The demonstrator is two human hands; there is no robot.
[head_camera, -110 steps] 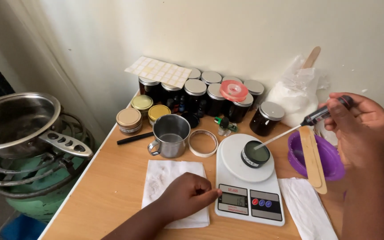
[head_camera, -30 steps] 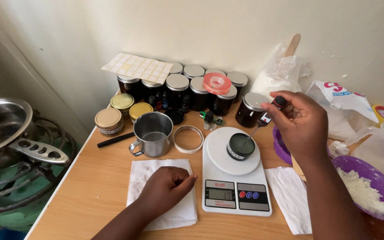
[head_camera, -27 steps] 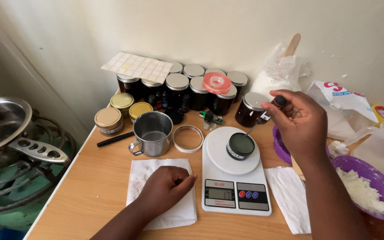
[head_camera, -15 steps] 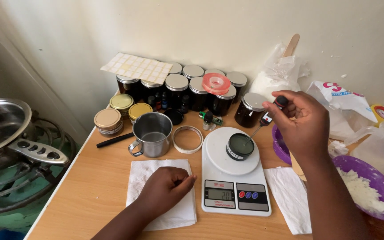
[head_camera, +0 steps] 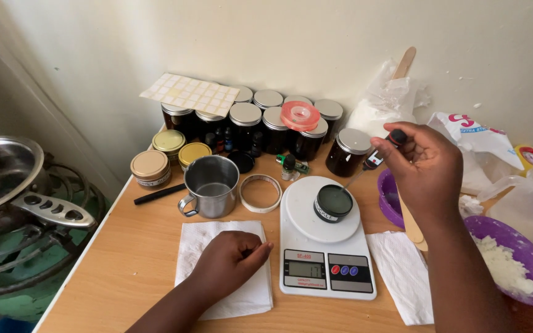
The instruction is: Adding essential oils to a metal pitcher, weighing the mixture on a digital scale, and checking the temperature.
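The wooden table (head_camera: 124,259) carries a white scale (head_camera: 326,246), two napkins (head_camera: 223,271), a steel mug (head_camera: 210,185), a tape roll (head_camera: 261,192), a black pen (head_camera: 159,193), dark jars (head_camera: 260,126) along the wall, gold-lidded tins (head_camera: 168,154) and two purple bowls (head_camera: 513,262).

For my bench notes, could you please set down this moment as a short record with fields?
Setting: wooden table against a pale wall
Right hand: holds a probe thermometer, tip dipped in a small dark tin
Tin: sits on a white digital kitchen scale, filled with dark liquid
Left hand: rests flat on a white paper napkin
Nearby: steel mug, tape roll, dark lidded jars, purple bowl of white flakes
Left edge: metal pot on a gas burner
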